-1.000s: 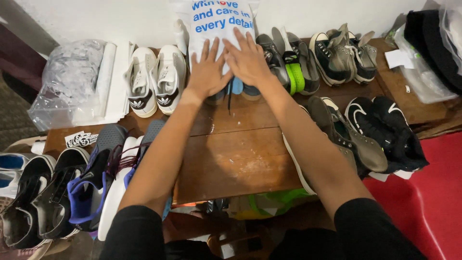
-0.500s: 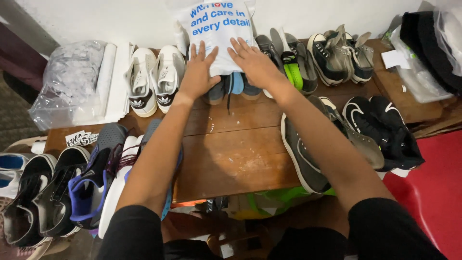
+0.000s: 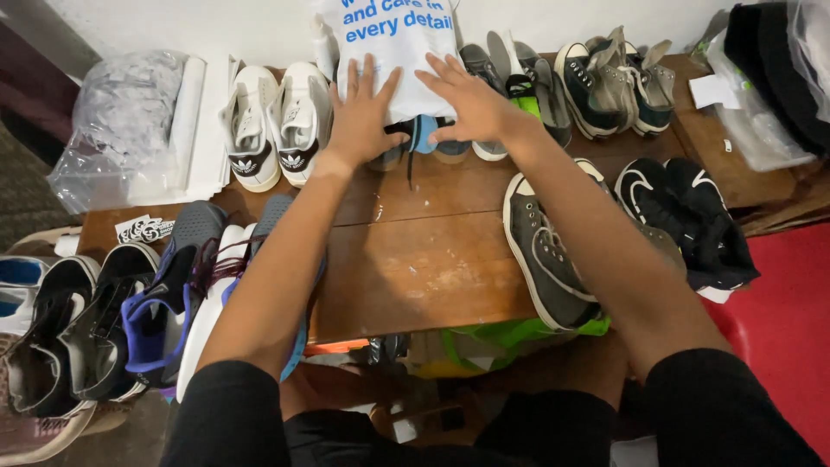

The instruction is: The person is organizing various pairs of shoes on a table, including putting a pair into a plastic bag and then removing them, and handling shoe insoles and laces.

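White plastic bag [image 3: 393, 39] with blue lettering, standing at the far edge of a wooden table [image 3: 424, 259]; blue-toned shoes [image 3: 424, 143] show under its lower hem. Left hand [image 3: 363, 112]: fingers spread wide, palm flat on the bag's lower front. Right hand [image 3: 467, 104]: also spread flat on the bag, just beside the left, gripping nothing. Left of the left hand: a pair of white sneakers [image 3: 272, 125], then a clear bag of crumpled plastic [image 3: 121, 121]. Right of the right hand: grey and green shoes, then dark high-top sneakers [image 3: 605, 82]. Beneath the right forearm: one grey canvas sneaker [image 3: 540, 255]. Further right: black sneakers [image 3: 687, 216].
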